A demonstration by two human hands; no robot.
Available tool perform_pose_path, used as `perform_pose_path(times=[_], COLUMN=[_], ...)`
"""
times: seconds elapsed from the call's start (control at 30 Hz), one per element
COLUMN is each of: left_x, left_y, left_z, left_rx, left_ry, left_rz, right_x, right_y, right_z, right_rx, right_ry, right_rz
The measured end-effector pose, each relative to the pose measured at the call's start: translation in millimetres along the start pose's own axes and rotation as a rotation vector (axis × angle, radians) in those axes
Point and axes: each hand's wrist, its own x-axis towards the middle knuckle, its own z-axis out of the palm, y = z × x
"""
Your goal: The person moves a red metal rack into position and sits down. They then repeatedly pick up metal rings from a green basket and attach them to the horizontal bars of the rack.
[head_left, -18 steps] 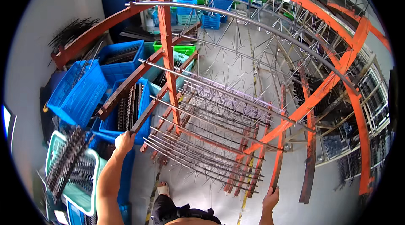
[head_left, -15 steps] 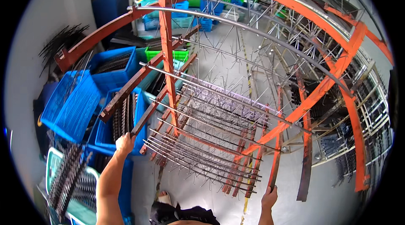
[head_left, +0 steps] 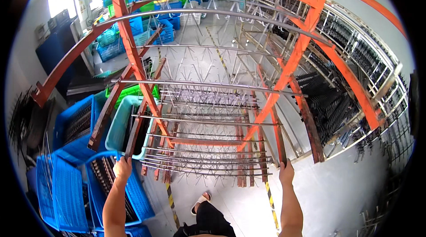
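A tall orange metal rack (head_left: pixel 128 43) stands before me, with dark, worn arms reaching toward me on both sides. My left hand (head_left: pixel 122 168) is closed round the near end of a left rack arm (head_left: pixel 138 131). On the other side, my right hand (head_left: pixel 286 173) grips the end of a right rack arm (head_left: pixel 279 138). Between the arms lie several metal rods (head_left: pixel 208 123) at different heights, many bristling with thin wire hooks (head_left: pixel 208 97). Fingertips on both hands are partly hidden behind the arm ends.
Blue baskets (head_left: pixel 71 195) holding dark ridged parts crowd the left, beside a teal basket (head_left: pixel 119 123). At right stands a pale frame rack (head_left: pixel 355 37) hung with dark parts. Yellow-black floor tape (head_left: pixel 271 206) runs under the rack. More coloured crates (head_left: pixel 164 30) stand at the back.
The view has swung, and the rack now sits squarer ahead of me. The left-side baskets appear nearer and lower. One foot has come forward; both hands keep hold of the rack arms.
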Motion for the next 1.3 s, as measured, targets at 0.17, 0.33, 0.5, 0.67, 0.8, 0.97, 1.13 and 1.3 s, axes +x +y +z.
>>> perform_pose_path(times=[0.17,0.33,0.5,0.67,0.8,0.97,1.13,1.3], left_x=[123,217,311,428,513,652,778,878], left_y=[6,50,105,146,169,202,248,282], left_z=[25,24,15,43,60,61,82,83], left_rx=[-0.016,0.0,-0.008,-0.003,0.003,0.029,0.007,0.012], left_ry=[0.054,0.053,0.077,0.066,0.017,0.059,-0.005,-0.004], left_rz=[-0.031,-0.02,-0.028,-0.028,-0.001,0.05,-0.024,-0.07], right_x=[75,173,272,364,427,510,583,640], right_y=[-80,-136,-178,-241,-270,-339,-404,-453], right_z=[75,121,153,208,255,312,356,378], right_rx=[0.069,0.006,-0.048,-0.023,-0.04,-0.016,-0.002,0.036], right_ry=[-0.028,-0.047,-0.044,-0.027,-0.024,0.015,-0.01,-0.115], right_rz=[0.042,0.045,0.028,0.081,0.065,0.09,0.178,0.217])
